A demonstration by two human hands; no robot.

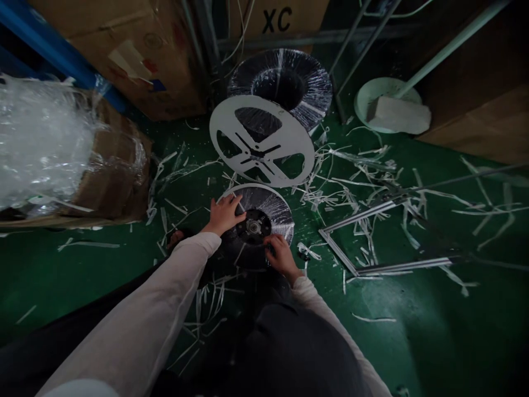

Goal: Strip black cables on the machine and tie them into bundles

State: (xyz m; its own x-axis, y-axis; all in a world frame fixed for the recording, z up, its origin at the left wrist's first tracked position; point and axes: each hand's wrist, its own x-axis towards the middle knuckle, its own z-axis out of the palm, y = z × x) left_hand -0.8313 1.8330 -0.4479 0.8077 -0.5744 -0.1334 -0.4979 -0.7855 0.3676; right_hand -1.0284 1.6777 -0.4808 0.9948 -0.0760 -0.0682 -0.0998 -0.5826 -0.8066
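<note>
Wound reel (pixel 268 204) of dark tape lying flat on the floor, right in front of the person, its black hub (pixel 253 227) showing at the centre. Left hand (pixel 223 215) sits spread on the reel's upper left, fingers over the rim. Right hand (pixel 281 256) is at the lower right, fingertips (pixel 273 241) at the hub's edge. Hands apart, one each side of the hub, both on the reel, no clear clamp (right fingers may be pinching something at the hub, too dark to tell). Two-sided hold looks like it keeps the reel steady and flat. White left sleeve (pixel 124 320) and right sleeve (pixel 318 300) run in from below, with dark trousers (pixel 289 347) between them, so the person is probably crouched over the reel.

Just beyond the reel: white spoked reel flange (pixel 264 108), tilted, its far edge apparently propped on a second wound reel (pixel 306 88) behind it. Thin white strips (pixel 351 182) lie scattered around the reel, thickest to its right. Further right of the reel, a metal-edged frame (pixel 355 218) lies on the green floor (pixel 413 331).

Beyond the reel to the far right, a pale green basin (pixel 372 94) holds a white block (pixel 399 114). Left of the reel, clear plastic wrap (pixel 41 138) is heaped over a cardboard box (pixel 124 176). Beyond the reel, a carton marked XC (pixel 276 16) stands against the wall (lettering partly cut off).
</note>
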